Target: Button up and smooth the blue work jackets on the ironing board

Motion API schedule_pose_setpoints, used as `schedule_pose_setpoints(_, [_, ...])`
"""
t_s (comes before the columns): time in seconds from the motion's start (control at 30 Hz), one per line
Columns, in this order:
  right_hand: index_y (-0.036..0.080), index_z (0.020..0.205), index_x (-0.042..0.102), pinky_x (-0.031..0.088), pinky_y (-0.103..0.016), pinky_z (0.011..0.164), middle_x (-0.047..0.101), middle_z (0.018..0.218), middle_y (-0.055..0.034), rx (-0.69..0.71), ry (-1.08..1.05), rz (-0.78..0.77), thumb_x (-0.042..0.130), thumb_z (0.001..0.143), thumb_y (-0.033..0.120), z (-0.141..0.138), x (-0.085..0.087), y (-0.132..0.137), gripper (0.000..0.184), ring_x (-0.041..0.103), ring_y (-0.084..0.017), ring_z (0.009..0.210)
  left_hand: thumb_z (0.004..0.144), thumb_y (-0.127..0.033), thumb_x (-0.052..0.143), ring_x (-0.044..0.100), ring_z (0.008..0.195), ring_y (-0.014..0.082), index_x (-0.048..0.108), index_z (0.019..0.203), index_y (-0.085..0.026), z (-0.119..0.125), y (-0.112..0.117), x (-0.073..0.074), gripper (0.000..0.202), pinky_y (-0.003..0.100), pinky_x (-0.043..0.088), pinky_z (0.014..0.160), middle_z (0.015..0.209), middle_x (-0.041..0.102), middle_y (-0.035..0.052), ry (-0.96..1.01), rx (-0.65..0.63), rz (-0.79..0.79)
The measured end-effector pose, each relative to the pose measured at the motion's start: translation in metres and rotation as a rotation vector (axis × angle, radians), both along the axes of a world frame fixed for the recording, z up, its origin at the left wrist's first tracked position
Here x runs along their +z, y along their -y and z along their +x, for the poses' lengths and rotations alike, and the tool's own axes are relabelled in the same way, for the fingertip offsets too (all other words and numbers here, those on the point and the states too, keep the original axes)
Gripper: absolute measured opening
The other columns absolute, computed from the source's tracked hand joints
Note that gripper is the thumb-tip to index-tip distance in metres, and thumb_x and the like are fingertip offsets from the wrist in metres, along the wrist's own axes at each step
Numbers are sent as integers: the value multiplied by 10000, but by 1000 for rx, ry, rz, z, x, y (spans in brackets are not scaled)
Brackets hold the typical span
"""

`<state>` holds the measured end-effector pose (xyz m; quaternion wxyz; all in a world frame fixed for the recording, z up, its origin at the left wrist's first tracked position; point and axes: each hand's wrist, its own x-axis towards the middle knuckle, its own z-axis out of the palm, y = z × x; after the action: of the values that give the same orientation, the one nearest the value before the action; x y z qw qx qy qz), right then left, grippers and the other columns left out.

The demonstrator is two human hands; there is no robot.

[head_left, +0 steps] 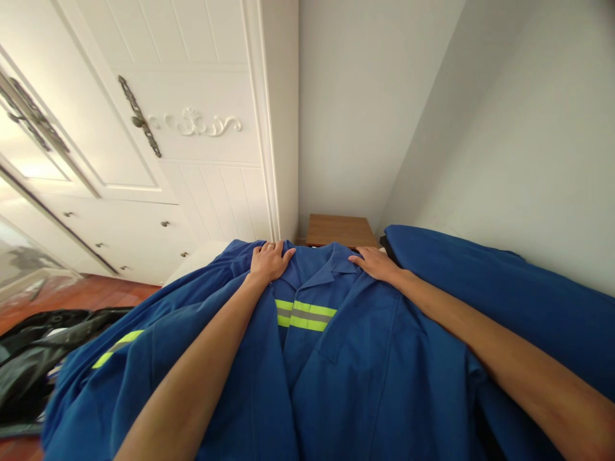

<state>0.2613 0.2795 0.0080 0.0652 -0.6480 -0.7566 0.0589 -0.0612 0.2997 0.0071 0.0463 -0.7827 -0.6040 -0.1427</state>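
A blue work jacket lies spread out in front of me, its collar at the far end. Between its front panels shows a blue layer with a lapel and a yellow-and-grey reflective band; I cannot tell whether this is a second garment. My left hand, with a ring on one finger, lies on the left shoulder area, thumb spread toward the collar. On the other side of the collar, my right hand rests on the cloth with its fingers stretched out. The fingertips of both hands reach the far edge and are partly hidden.
A blue padded surface runs along the wall at right. Behind the jacket stands a small brown wooden table. A white wardrobe is at left. On the reddish floor at lower left lies an open dark bag.
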Motion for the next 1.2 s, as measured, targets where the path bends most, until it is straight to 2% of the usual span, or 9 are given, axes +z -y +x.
schedule_pose_setpoints(0.17, [102,1301,506,389,-422,1046,563,1341,-236,-82,47,20,379,1012,529,-5,22,18,531,519,-332,1272,1014,-518,302,526,1227,345,596,1204,-128,3,5,3,523,469,420,968,1265,615,204,15,-24,162])
schedule_pose_setpoints(0.33, [101,1297,523,462,-365,966,617,1252,-201,-91,29,-13,477,971,472,5,56,79,496,594,-299,1159,1035,-401,294,573,1133,311,660,1056,-157,6,8,10,441,469,434,967,1150,656,168,28,-384,237])
schedule_pose_setpoints(0.47, [139,1315,577,445,-413,1004,619,1244,-178,155,59,-48,611,894,440,7,76,152,518,583,-311,1157,1048,-432,235,630,1081,236,672,1053,-178,24,13,18,505,388,461,983,1098,705,108,69,-538,160])
schedule_pose_setpoints(0.57, [194,1325,616,408,-469,1043,555,1377,-169,361,124,-164,697,841,460,7,78,187,558,519,-346,1264,1032,-538,216,536,1297,223,554,1342,-161,44,24,17,593,364,414,1076,1382,601,118,90,-636,61])
schedule_pose_setpoints(0.67, [208,1335,620,415,-463,1018,563,1380,-163,423,179,-207,721,838,381,9,72,194,536,523,-345,1263,994,-627,261,329,1466,272,401,1497,-157,59,35,7,703,447,301,1169,1581,363,141,-15,-739,-133])
schedule_pose_setpoints(0.73, [187,1181,705,453,-398,923,671,1172,-140,430,229,-206,664,882,273,12,67,192,314,617,-294,1091,1003,-604,248,268,1494,270,371,1521,-176,63,38,0,683,474,241,1195,1611,291,129,-70,-745,-211])
schedule_pose_setpoints(0.87, [170,833,720,433,-325,788,687,854,-85,477,348,-135,508,905,93,15,65,189,237,629,-224,856,1023,-531,241,244,1503,231,372,1526,-223,62,33,-10,605,449,186,1217,1613,287,88,-20,-709,-247])
schedule_pose_setpoints(1.0, [184,819,688,403,-307,746,674,826,-65,476,373,-132,456,835,8,21,77,196,292,608,-206,818,1035,-457,202,268,1494,205,382,1521,-188,60,28,-12,583,408,193,1217,1596,328,103,28,-675,-258])
schedule_pose_setpoints(1.2, [218,763,669,407,-306,725,666,805,-51,361,272,-256,469,827,64,38,103,210,260,614,-216,821,1003,-580,261,265,1496,211,418,1503,-218,58,34,-9,636,405,149,1227,1592,341,76,91,-655,-290])
